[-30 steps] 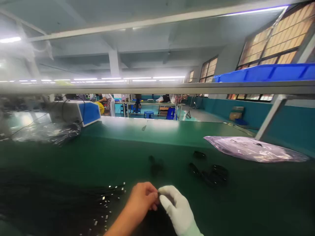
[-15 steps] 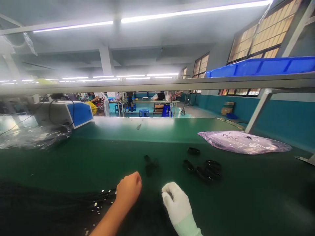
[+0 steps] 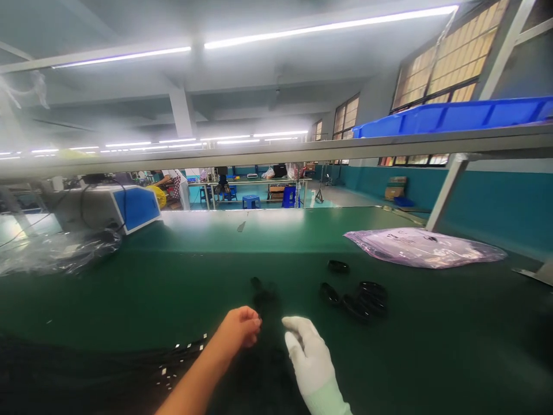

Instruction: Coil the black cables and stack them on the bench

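My left hand (image 3: 242, 328) is bare and closed, its thumb and fingers pressed together above the green table. Whatever it may pinch is too dark and small to make out. Across a narrow gap, my right hand (image 3: 309, 351) wears a white glove, thumb and fingers apart with nothing visible between them. Just beyond both hands lies a small dark heap (image 3: 264, 295), blurred against the tabletop. Several glossy black coils (image 3: 356, 305) rest to the right, beyond the gloved hand. Under my left forearm spreads a black stringy bundle (image 3: 86, 374) dotted with small white bits.
A pink plastic bag (image 3: 423, 248) lies at the right rear of the table (image 3: 207, 230). Clear plastic (image 3: 60, 251) and a blue-and-white machine (image 3: 136, 207) stand left. Overhead, a shelf (image 3: 259, 154) holds a blue tray (image 3: 453, 117). A person (image 3: 177, 187) is in the background.
My left hand has moved right and turned, bringing its thumb and fingertips into view. The fingers of my gloved right hand have spread slightly from the thumb. The camera has shifted a little.
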`<control>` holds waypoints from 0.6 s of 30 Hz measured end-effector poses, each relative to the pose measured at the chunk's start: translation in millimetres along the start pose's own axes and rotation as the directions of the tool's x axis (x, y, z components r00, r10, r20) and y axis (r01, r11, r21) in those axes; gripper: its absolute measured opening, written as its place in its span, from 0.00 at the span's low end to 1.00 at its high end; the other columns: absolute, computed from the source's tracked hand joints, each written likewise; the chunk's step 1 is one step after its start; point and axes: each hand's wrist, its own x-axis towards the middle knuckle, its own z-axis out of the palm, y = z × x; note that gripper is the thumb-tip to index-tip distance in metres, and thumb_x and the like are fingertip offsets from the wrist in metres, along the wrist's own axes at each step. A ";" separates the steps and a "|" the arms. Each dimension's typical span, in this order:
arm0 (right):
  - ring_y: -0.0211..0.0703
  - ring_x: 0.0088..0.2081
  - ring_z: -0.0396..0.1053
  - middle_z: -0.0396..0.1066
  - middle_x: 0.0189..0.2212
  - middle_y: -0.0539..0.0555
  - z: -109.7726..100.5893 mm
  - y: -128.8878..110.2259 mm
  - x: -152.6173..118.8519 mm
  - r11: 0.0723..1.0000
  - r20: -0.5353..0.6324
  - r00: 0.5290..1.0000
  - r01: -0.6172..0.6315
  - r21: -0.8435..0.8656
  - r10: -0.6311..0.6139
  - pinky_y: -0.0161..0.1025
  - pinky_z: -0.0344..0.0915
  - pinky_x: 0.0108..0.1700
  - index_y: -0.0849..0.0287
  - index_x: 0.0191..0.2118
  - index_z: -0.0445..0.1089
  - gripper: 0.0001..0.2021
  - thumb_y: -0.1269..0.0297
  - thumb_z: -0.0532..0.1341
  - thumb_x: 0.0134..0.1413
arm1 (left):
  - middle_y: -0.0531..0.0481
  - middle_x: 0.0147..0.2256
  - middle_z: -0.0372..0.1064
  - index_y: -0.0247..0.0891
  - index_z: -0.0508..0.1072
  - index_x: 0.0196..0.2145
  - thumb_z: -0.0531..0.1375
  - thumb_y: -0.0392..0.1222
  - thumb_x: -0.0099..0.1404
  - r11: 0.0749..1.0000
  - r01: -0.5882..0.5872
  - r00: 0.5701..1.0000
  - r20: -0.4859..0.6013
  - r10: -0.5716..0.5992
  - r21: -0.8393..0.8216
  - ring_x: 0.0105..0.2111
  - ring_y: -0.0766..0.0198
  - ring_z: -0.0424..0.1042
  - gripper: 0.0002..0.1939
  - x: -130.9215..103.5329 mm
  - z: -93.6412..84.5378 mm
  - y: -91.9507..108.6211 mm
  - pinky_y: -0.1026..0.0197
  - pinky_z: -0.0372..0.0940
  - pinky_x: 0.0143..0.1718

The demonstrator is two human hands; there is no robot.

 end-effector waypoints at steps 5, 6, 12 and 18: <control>0.48 0.42 0.69 0.69 0.43 0.58 5.5 -0.5 -0.5 0.998 -0.010 0.999 -0.049 0.036 0.049 0.43 0.64 0.47 0.61 0.43 0.69 0.16 0.66 0.48 0.52 | 0.51 0.26 0.71 0.41 0.72 0.26 0.61 0.38 0.54 0.991 0.061 0.996 -0.075 -0.053 0.115 0.31 0.56 0.70 0.01 -4.4 3.4 -1.1 0.59 0.58 0.34; 0.47 0.41 0.69 0.69 0.43 0.58 6.0 -0.2 -0.4 0.998 -0.009 0.999 -0.050 0.039 0.050 0.43 0.64 0.46 0.61 0.43 0.69 0.16 0.67 0.49 0.52 | 0.50 0.28 0.71 0.42 0.72 0.28 0.60 0.40 0.56 0.989 0.074 0.991 -0.120 -0.059 0.125 0.34 0.54 0.70 0.02 1.0 6.1 -0.1 0.57 0.58 0.36; 0.50 0.41 0.69 0.69 0.42 0.59 3.6 6.8 -0.3 0.997 -0.002 0.999 -0.052 0.062 0.052 0.46 0.64 0.47 0.61 0.42 0.70 0.16 0.66 0.49 0.51 | 0.49 0.35 0.69 0.41 0.70 0.32 0.53 0.38 0.62 0.998 0.057 0.982 -0.181 -0.052 0.025 0.37 0.59 0.69 0.06 32.1 12.5 1.2 0.60 0.58 0.36; 0.47 0.42 0.68 0.69 0.43 0.60 6.1 3.9 1.3 0.989 0.025 0.998 -0.055 0.135 0.052 0.43 0.64 0.46 0.63 0.48 0.68 0.20 0.63 0.49 0.52 | 0.49 0.30 0.71 0.35 0.68 0.34 0.49 0.41 0.64 0.972 0.071 0.996 0.077 -0.055 -0.223 0.24 0.68 0.68 0.10 9.0 3.8 0.4 0.67 0.61 0.25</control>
